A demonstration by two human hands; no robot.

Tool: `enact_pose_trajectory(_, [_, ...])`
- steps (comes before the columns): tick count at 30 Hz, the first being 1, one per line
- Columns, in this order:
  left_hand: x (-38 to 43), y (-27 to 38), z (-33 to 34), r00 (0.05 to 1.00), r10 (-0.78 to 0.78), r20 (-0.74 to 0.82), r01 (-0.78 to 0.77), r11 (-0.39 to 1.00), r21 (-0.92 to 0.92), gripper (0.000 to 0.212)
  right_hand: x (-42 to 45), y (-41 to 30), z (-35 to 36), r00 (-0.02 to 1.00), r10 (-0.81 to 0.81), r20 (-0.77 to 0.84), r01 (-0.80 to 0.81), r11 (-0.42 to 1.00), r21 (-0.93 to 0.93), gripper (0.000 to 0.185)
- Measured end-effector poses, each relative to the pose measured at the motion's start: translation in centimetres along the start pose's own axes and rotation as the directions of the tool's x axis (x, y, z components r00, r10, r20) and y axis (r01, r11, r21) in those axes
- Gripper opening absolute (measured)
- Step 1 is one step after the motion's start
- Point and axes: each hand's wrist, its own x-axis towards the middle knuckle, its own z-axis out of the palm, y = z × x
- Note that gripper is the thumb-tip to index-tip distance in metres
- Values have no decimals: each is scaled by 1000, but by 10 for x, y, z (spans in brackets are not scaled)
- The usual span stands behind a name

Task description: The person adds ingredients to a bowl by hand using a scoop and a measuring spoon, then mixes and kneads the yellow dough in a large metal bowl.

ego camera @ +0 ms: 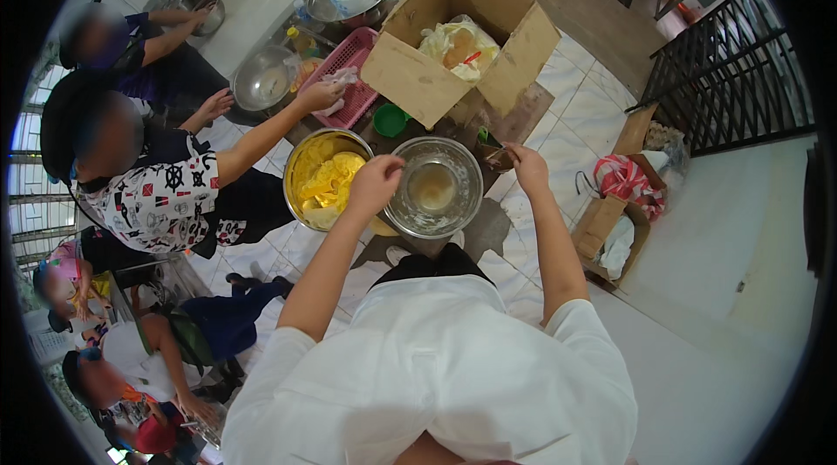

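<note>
My left hand (pixel 377 184) is raised over the gap between two metal bowls, its fingers curled together; whether anything small is between them cannot be told. Under and left of it, a steel bowl (pixel 292 167) holds a yellow, soft-looking mass (pixel 333 180). A second metal bowl (pixel 476 194), with whitish smears on its wall and cloudy liquid (pixel 432 186) at the bottom, lies right of that hand. My right hand (pixel 528 167) pinches the end of a thin dark handle or edge beside a small brown container (pixel 495 156). A green plastic cup (pixel 390 120) stands behind the bowls.
An open cardboard box (pixel 412 76) with a plastic bag inside stands on the table. Left of it is a pink plastic basket (pixel 356 63), with a co-worker's hand (pixel 324 97) holding a whitish cloth or plastic over it. Another metal bowl (pixel 245 82) lies farther left. Boxes (pixel 598 223) sit on the floor at right.
</note>
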Motion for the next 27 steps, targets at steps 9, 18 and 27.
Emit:
enact_pose_trajectory(9, [96, 62, 87, 950, 237, 201, -300, 868, 396, 20, 10, 65, 74, 977, 211, -24, -134, 701, 700, 37])
enact_pose_trajectory(18, [121, 51, 137, 914, 200, 353, -370, 766, 525, 14, 12, 50, 74, 964, 236, 122, -195, 318, 928, 44])
enact_pose_trajectory(27, [103, 48, 134, 845, 367, 388, -531, 652, 541, 5, 20, 54, 55, 997, -6, 70, -32, 852, 523, 73])
